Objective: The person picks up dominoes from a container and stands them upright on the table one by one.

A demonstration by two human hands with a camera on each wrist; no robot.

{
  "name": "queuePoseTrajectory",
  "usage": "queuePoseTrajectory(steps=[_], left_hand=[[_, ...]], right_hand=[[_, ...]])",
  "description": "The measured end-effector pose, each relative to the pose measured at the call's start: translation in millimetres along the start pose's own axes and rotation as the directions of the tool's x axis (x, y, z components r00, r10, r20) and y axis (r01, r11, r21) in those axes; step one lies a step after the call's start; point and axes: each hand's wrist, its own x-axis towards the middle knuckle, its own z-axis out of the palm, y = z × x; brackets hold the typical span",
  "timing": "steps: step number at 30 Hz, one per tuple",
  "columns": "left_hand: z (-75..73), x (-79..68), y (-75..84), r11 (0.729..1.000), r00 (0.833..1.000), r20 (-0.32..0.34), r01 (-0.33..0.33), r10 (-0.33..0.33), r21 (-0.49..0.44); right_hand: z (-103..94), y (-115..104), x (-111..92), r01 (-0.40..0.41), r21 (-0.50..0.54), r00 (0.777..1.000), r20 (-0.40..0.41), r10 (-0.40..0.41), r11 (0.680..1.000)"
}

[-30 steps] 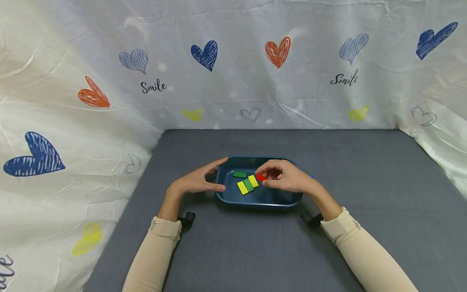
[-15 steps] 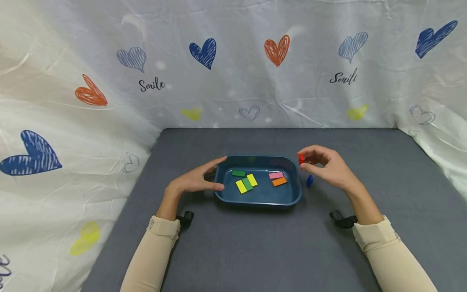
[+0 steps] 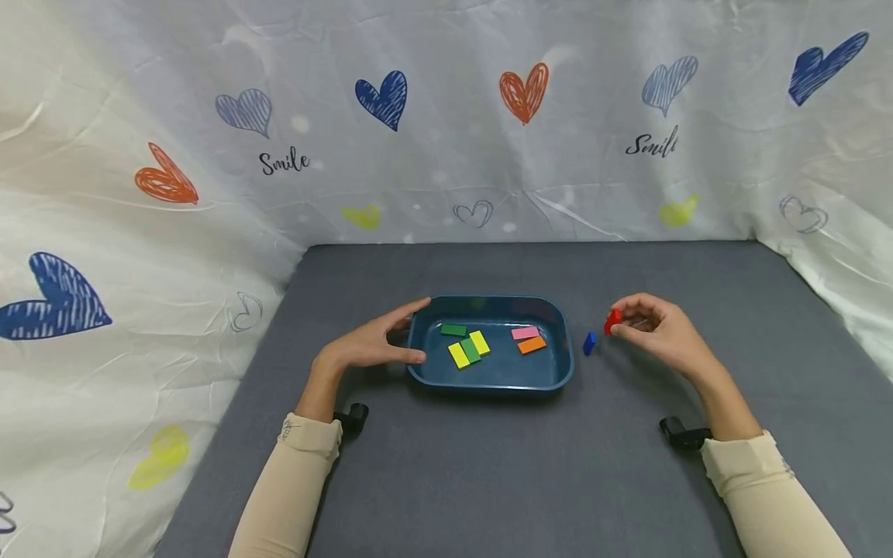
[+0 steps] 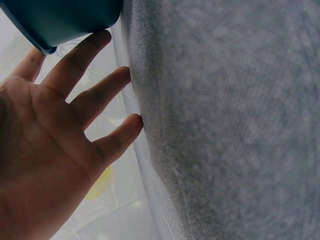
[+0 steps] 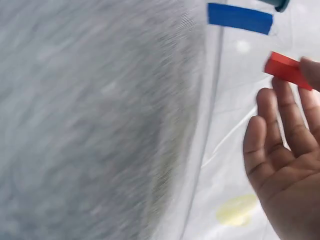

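A dark blue rectangular tray [image 3: 488,380] sits on the grey cloth with several small coloured blocks lying flat inside. My left hand [image 3: 370,341] spans the tray's left end, thumb at the near corner and index finger at the far one. In the left wrist view its fingers [image 4: 92,97] are spread and nearly straight, touching the tray's outer wall [image 4: 75,20]. To the right of the tray, my right hand [image 3: 659,333] pinches a red block [image 3: 612,321] between thumb and fingertips. A blue block [image 3: 589,343] stands upright on the cloth between the tray and that hand.
Yellow blocks [image 3: 458,356] and green blocks [image 3: 453,330] lie in the tray's left half. A pink block [image 3: 525,332] and an orange block [image 3: 532,346] lie to the right. Behind the grey table [image 3: 558,473] hangs a white curtain [image 3: 446,163] with printed hearts.
My right hand has carried the red block up out of the tray and rightward, past the blue block, then lower toward the cloth. My left hand keeps its place at the tray.
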Motion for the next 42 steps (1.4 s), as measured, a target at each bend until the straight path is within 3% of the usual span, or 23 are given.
queuePoseTrajectory(steps=[6,9,17,42], left_hand=[[-0.5,0.5,-2.1,1.000,1.000,-0.003,-0.003,0.003,-0.001],[-0.5,1.2,-2.9,1.000,1.000,-0.003,0.006,-0.007,-0.005],[-1.0,0.5,-1.1,1.000,1.000,0.005,-0.013,0.013,-0.009],[-1.0,0.6,-1.6,1.000,1.000,0.007,0.001,-0.001,-0.016]], right_hand=[[0.4,4.1,-0.8,-0.016,-0.043,0.989,0.144,0.022,0.999],[1.9,4.7,0.7,-0.021,-0.046,0.984,0.178,0.029,0.999],[6.7,4.8,4.0,-0.029,-0.111,0.980,0.194,0.051,0.993],[2.3,-0.2,3.2,-0.036,-0.115,0.973,0.223,0.061,0.993]])
